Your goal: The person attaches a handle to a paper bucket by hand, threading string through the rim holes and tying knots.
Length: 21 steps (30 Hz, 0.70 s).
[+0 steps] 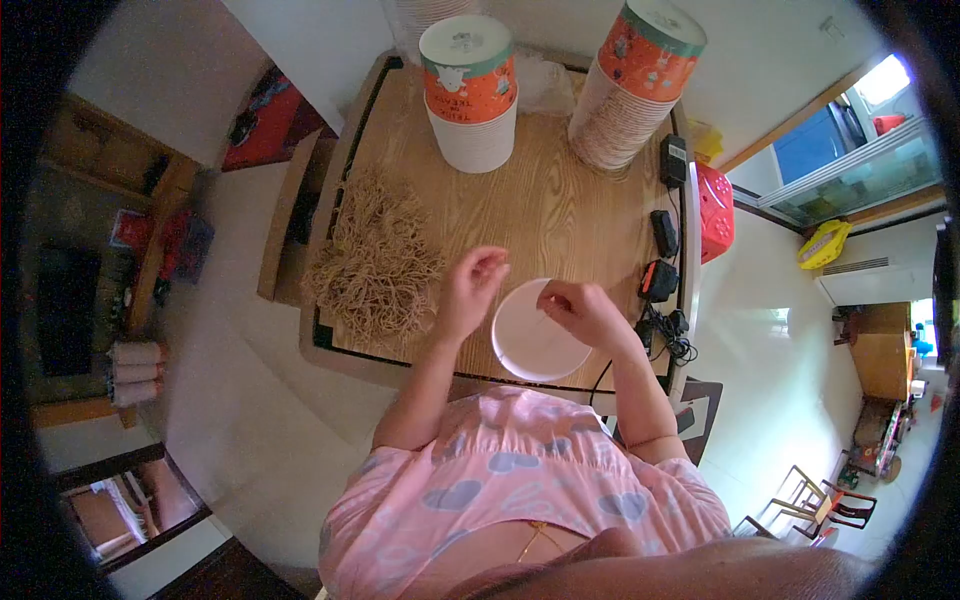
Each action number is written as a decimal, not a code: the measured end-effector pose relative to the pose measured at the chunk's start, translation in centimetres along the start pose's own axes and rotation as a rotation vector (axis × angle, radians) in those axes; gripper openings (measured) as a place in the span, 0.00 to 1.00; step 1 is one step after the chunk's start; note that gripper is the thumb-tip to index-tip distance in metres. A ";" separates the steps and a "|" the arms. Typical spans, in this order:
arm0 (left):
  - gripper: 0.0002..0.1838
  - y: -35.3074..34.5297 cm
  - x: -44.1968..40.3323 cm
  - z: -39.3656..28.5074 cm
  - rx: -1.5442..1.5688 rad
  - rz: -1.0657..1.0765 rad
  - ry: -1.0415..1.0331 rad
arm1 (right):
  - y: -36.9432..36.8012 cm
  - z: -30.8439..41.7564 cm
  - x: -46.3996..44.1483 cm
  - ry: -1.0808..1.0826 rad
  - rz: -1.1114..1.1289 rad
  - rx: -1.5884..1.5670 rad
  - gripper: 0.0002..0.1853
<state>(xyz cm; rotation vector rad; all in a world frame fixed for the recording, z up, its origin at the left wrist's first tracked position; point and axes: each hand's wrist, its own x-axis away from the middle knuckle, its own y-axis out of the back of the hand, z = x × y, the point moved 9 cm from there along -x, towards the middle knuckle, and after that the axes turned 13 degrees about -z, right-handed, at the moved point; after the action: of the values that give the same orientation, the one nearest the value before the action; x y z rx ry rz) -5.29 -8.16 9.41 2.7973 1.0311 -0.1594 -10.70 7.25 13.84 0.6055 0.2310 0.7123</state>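
Note:
A white paper bucket [540, 352] stands at the near edge of the table, its round mouth facing me. My right hand [586, 312] is over the bucket's far right rim, fingers bent and pressed together; what they hold, if anything, is hidden. Just left of the bucket, my left hand [476, 287] is raised with its fingers curled together, slightly blurred. Anything in that pinch is too small to make out. Beyond it on the left lies a large heap of tan twisted paper cords [375, 262].
At the back of the wood-grain table [525, 222] stand two tall stacks of upside-down buckets, the left stack [468, 95] and the right stack [635, 85], printed orange and green. Black adapters [658, 280] and cables line the right edge. A red stool [713, 212] is beside the table.

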 end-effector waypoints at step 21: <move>0.23 -0.2 5.7 7.9 -0.794 0.099 0.244 | 1.3 -0.6 1.1 -0.328 -0.134 -0.532 0.07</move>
<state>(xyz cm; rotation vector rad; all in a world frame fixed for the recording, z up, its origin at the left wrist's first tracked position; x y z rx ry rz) -1.53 -5.82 0.79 2.1480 0.7607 0.5041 -10.86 9.03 14.12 0.1875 -0.2189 0.5047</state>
